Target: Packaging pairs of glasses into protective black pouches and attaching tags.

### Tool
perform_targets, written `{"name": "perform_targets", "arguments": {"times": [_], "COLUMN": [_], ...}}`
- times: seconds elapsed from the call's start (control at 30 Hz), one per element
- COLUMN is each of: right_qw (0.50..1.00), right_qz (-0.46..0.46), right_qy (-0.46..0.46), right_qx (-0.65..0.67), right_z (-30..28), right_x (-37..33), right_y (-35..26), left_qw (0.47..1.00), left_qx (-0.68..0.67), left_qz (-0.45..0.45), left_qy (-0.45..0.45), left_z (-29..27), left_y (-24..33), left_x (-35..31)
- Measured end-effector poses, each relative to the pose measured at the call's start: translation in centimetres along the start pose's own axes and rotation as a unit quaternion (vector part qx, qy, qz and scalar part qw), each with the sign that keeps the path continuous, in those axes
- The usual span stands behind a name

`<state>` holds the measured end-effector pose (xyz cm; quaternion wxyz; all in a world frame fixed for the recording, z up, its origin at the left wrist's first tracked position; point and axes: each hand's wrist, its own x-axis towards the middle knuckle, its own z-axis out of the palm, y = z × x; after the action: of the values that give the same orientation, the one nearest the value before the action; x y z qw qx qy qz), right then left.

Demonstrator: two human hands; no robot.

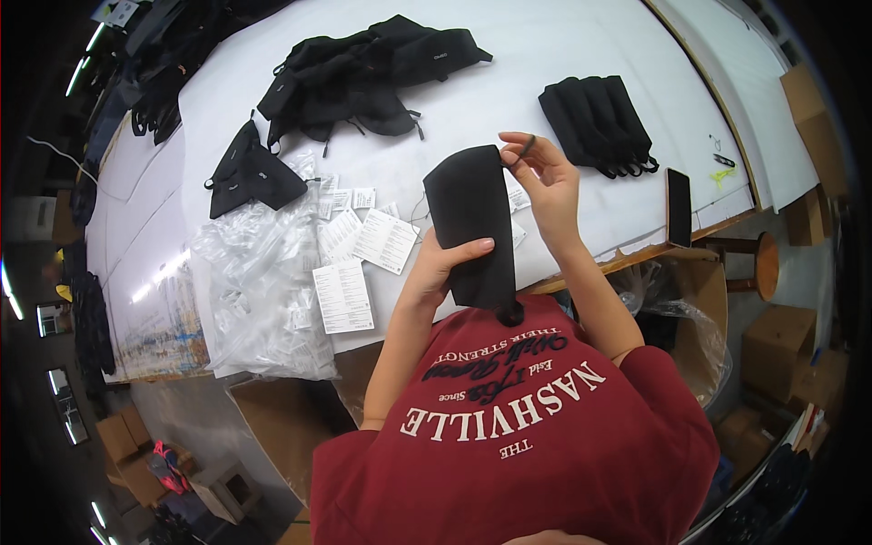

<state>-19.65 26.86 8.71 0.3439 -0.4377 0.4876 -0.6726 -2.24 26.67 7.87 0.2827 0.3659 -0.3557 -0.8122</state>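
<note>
One flat, oblong pouch of black fabric: held up over the near edge of the broad white tabletop, its lower end in front of the maroon short-sleeved T-shirt.
Left hand: clamped on the pouch's lower left side, thumb laid flat across the front, the other fingers mostly hidden behind.
Right hand: at the pouch's upper right corner, thumb and fingers in a narrow pinch around a thin dark strip; whether that strip is joined to the pouch, I cannot tell.
Left of the hands: loose white paper labels with small print, partly overlapping, beside a crumpled heap of clear plastic bags.
Far side: a jumbled pile of black fabric pieces with short dangling pulls, and a smaller black folded piece just beside it.
Right of the hands: a neat row of overlapping black fabric pouches, loops toward the near side.
Right edge: a dark rectangular phone lying near the table's border.
Beyond the edge: a round-seated brown wooden stool and brown cardboard boxes.
</note>
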Motion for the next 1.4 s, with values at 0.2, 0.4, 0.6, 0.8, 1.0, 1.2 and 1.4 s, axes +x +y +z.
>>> {"name": "perform_targets", "arguments": {"times": [0.2, 0.4, 0.6, 0.8, 1.0, 1.2, 1.4], "right_qw": [0.993, 0.985, 0.956, 0.954, 0.95, 0.94, 0.945], "right_qz": [-0.076, -0.085, -0.153, -0.097, -0.054, -0.07, -0.111], "right_qy": [-0.053, -0.052, -0.051, -0.213, -0.268, -0.281, -0.14], "right_qx": [-0.077, -0.142, -0.244, -0.186, -0.152, -0.181, -0.276], "right_z": [-0.4, -0.7, -1.0, 0.3, 0.9, 0.4, 1.7], "right_x": [-0.5, -0.8, -0.8, -3.1, -4.3, -4.0, -5.8], "right_y": [-1.3, -1.4, -2.0, -4.2, -4.4, -4.0, -4.6], "left_qw": [1.0, 1.0, 0.998, 0.945, 0.945, 0.945, 0.921], "left_qx": [-0.02, -0.02, -0.056, -0.324, -0.32, -0.323, -0.338], "left_qz": [-0.013, -0.013, -0.022, -0.025, 0.006, 0.024, 0.151], "left_qy": [0.001, 0.0, 0.001, -0.025, -0.063, -0.034, 0.124], "left_z": [0.2, 0.0, -0.5, -4.3, -6.1, -7.2, -2.4], "left_y": [0.0, -0.2, -0.9, -0.7, 0.2, -0.1, 1.6], "left_x": [0.0, 0.1, 0.3, 1.9, 2.5, 2.6, 1.1]}}
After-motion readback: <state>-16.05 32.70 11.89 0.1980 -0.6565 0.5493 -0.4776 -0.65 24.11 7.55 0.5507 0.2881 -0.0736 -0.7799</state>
